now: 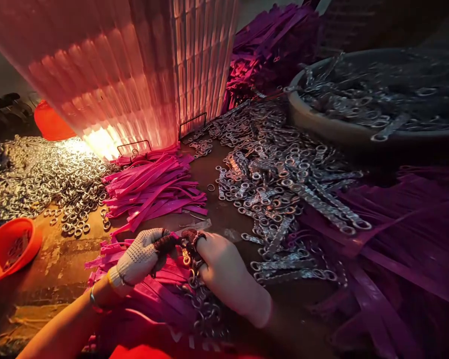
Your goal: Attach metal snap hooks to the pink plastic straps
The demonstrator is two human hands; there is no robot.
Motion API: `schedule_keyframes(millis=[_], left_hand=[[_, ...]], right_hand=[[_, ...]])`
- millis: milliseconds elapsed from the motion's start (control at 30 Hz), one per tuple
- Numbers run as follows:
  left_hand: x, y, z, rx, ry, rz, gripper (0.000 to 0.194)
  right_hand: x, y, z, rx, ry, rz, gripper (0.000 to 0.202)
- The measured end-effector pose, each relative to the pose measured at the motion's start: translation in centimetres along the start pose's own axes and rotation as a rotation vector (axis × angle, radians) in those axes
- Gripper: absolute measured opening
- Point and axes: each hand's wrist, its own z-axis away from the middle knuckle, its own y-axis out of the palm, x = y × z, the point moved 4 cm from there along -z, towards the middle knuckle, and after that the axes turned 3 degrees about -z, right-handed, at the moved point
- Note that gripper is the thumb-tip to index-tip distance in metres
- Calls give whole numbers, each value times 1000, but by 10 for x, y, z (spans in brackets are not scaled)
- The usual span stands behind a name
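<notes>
My left hand (140,254), in a white dotted glove with dark fingertips, is closed in a pinch. Whatever lies between its fingers is hidden. Against it, my right hand (224,269) has dark wraps on its fingers and is closed around metal ring links (186,256). More of these links (207,309) hang or lie below that hand, over magenta strips (164,294). Beyond both hands lies a bundle of flat magenta strips (157,189). Flat metal pieces with ringed ends (273,184) are heaped to the right of my hands.
A large pile of metal rings (71,184) covers the left side. An orange bowl (26,249) sits at the left edge. A tall ribbed translucent crate (134,75) stands behind. A wide basin (322,117) full of metal pieces is at right, above purple strips (407,239).
</notes>
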Motion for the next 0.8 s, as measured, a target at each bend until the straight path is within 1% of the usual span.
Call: schedule_keyframes(millis=[67,133,200,333,367,433,467,533,633,700,800], left_hand=[[2,-2,0,-21,6,-24,49],[3,-3,0,-6,18,-45,47],[2,-4,0,16,84,-141,43],[1,-5,2,30,307,-511,32],[3,-5,2,33,343,-595,29],[9,-6,1,51,359,-694,24],[12,-6,0,67,345,-687,23],[14,-7,-1,93,298,-569,26],[12,-7,1,69,281,-390,31],[12,-5,2,38,298,-393,29],[18,0,4,15,300,-472,26]], right_hand=[[7,2,-3,58,-17,151,27],[14,4,-5,119,-41,292,21],[21,5,-7,168,-71,388,21],[29,7,-9,214,-125,426,22],[29,8,-10,225,-123,416,20],[28,9,-10,251,-88,391,18],[27,9,-10,263,-64,376,18],[25,8,-10,271,-33,349,21],[25,4,-12,291,-24,341,27],[22,4,-13,342,10,342,27],[18,10,-11,423,59,340,24]])
